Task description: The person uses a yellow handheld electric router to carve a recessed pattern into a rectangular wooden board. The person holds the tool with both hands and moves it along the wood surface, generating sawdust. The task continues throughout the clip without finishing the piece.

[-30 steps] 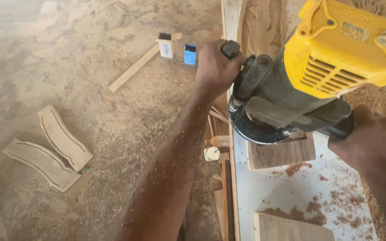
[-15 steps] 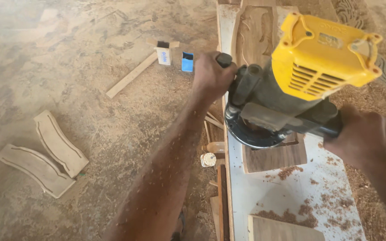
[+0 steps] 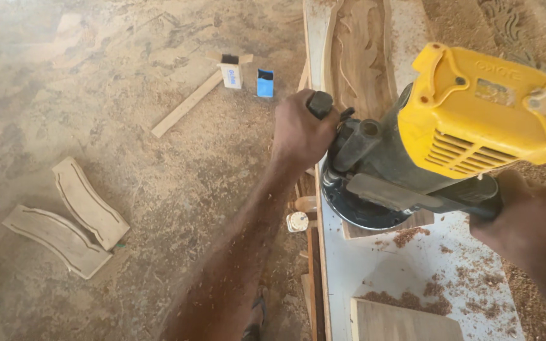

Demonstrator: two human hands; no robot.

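Note:
A yellow and black wood router point(image 3: 437, 139) stands base-down on a small wooden piece point(image 3: 383, 227) on the white workbench point(image 3: 380, 271). My left hand point(image 3: 301, 132) is closed around the router's left black handle. My right hand point(image 3: 526, 215) grips the right handle at the frame's right side. Sawdust coats my left forearm. A long carved wooden panel point(image 3: 364, 57) lies on the bench beyond the router.
Another wood board point(image 3: 402, 322) lies at the bench's near edge amid shavings. On the sawdust-covered floor are two curved wooden pieces point(image 3: 74, 215), a wooden strip point(image 3: 184, 104), a small white box point(image 3: 231, 72) and a blue box point(image 3: 265, 82).
The view has shifted a little, and the router with both hands now sits slightly lower and more to the left in the picture. Both hands keep their grip.

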